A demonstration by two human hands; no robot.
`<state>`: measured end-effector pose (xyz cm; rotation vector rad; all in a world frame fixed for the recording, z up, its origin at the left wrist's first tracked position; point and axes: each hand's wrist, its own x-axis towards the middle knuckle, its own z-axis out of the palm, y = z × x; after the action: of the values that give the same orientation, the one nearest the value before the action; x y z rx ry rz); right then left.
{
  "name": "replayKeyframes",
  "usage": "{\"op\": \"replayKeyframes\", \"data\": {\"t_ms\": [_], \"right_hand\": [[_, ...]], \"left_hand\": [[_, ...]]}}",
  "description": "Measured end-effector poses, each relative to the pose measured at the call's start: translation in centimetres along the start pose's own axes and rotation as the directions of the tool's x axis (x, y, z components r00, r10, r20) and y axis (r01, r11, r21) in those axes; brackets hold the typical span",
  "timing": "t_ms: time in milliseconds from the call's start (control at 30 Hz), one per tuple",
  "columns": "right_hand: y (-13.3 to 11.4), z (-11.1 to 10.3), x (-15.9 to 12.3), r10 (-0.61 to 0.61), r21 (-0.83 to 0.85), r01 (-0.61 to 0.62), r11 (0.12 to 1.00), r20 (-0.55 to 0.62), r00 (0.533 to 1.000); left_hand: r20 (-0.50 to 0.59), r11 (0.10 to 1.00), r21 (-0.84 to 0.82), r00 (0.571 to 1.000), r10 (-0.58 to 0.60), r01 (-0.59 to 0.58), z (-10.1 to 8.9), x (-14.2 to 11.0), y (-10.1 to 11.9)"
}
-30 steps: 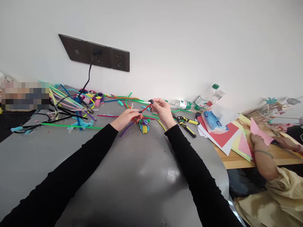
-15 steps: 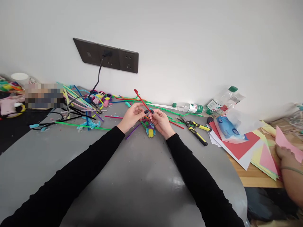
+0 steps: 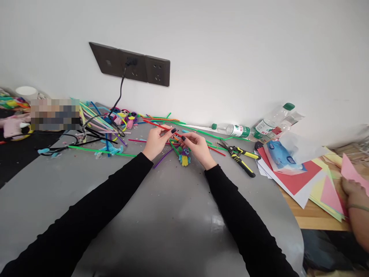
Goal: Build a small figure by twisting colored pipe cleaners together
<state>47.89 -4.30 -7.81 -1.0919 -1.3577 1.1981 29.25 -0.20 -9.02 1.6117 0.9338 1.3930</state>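
A red pipe cleaner (image 3: 155, 124) runs between my two hands above the grey table (image 3: 161, 215), its free end pointing up and left. My left hand (image 3: 158, 141) pinches it with thumb and fingers. The fingertips of my right hand (image 3: 198, 147) are closed on its lower right end. Just below my hands lies a small pipe-cleaner figure (image 3: 185, 158) in purple, yellow and blue. A purple pipe cleaner (image 3: 163, 158) rests beside it, and green and red ones lie behind and partly hidden by my hands.
Yellow-and-black pliers (image 3: 241, 161) lie to the right, near plastic bottles (image 3: 240, 130), a tissue pack (image 3: 281, 156) and coloured paper (image 3: 305, 177). Another person's hand (image 3: 351, 188) holds pink paper there. Loose pipe cleaners (image 3: 98, 115) and a black cord (image 3: 119, 92) are at left.
The red pipe cleaner has swung from a steep slant to a flatter one, its free end moving left and down. My left thumb has shifted slightly left along it.
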Motion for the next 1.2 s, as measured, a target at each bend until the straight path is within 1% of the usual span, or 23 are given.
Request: {"op": "replayKeyframes", "data": {"t_ms": [267, 433, 600, 767, 1000, 1067, 1133, 1200], "right_hand": [[0.1, 0.0, -0.2, -0.023, -0.063, 0.023, 0.998, 0.007, 1.0], [0.2, 0.2, -0.1, -0.034, -0.059, 0.033, 0.998, -0.005, 0.999], [0.4, 0.2, 0.0, -0.054, -0.054, 0.053, 0.997, -0.018, 0.998], [0.6, 0.3, 0.0, -0.08, -0.089, 0.077, 0.993, -0.026, 0.996], [0.6, 0.5, -0.1, -0.124, -0.206, 0.107, 0.973, -0.074, 0.99], [0.8, 0.6, -0.2, -0.129, -0.242, 0.099, 0.965, -0.111, 0.985], [0.9, 0.8, -0.2, -0.133, -0.259, 0.089, 0.962, -0.158, 0.978], [1.1, 0.9, -0.2, -0.132, -0.262, 0.079, 0.962, -0.192, 0.973]], "left_hand": [[-0.017, 1.0, 0.019, 1.0, -0.007, 0.008, 0.1, 0.0, -0.1], [-0.017, 0.999, 0.044, 1.0, 0.003, -0.003, 0.1, -0.1, 0.2], [0.015, 0.991, 0.131, 0.999, 0.04, -0.042, 0.1, -0.3, 0.4], [0.051, 0.951, 0.274, 0.99, 0.131, -0.14, 0.2, -0.4, 0.3], [0.109, 0.916, 0.33, 0.973, 0.203, -0.228, 0.2, -0.6, 0.6], [0.129, 0.892, 0.342, 0.955, 0.268, -0.296, 0.5, -1.0, 0.7], [0.167, 0.859, 0.337, 0.923, 0.348, -0.385, 0.8, -1.4, 0.9], [0.201, 0.837, 0.328, 0.898, 0.391, -0.437, 1.1, -1.7, 1.0]]}}
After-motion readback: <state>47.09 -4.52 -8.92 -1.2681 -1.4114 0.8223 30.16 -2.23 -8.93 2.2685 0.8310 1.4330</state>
